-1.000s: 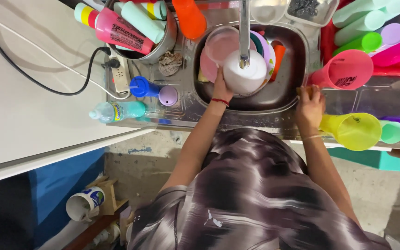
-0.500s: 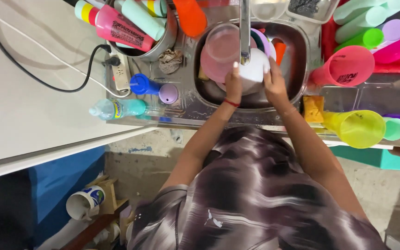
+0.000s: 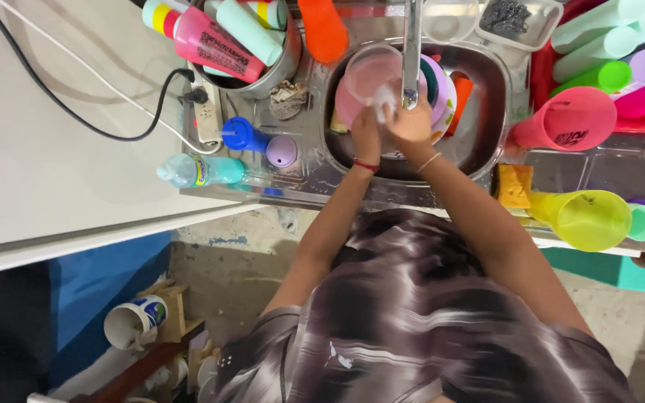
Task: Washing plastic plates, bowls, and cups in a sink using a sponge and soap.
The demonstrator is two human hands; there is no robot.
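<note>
Both hands meet over the steel sink [image 3: 487,127], right under the tap [image 3: 411,52]. The left hand [image 3: 365,134], a red band at its wrist, has its grip closed on the rim of a clear pink cup [image 3: 371,78], which lies tilted in the basin with its mouth toward the camera. The right hand [image 3: 410,128] presses against the cup from the other side; whether its fingers clamp on the cup or on something white between the hands, I cannot tell. Behind the hands more coloured cups are stacked in the sink. On the bench to the left stand a blue bottle [image 3: 242,136], a lilac cap [image 3: 282,151] and a lying clear bottle [image 3: 201,171]. To the right lie a big pink tumbler [image 3: 570,119] and a yellow tumbler [image 3: 584,218], just beside a yellow sponge [image 3: 514,186].
</note>
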